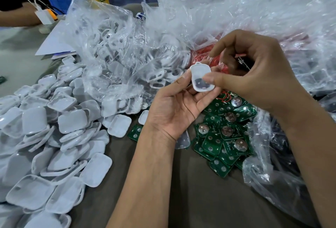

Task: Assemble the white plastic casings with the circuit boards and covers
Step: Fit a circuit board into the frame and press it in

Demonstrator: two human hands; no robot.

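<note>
From the head view, the left hand (174, 111) and right hand (254, 75) both pinch one white casing (201, 77) above the boards (225, 137), its cover apparently unfitted, while piled shells (54, 146) suggest much assembly remains.

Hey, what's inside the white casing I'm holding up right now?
Inside the white casing, held by the left hand, a dark part shows in its lower half. The right hand thumb covers its right edge, so the rest is hidden.
</note>
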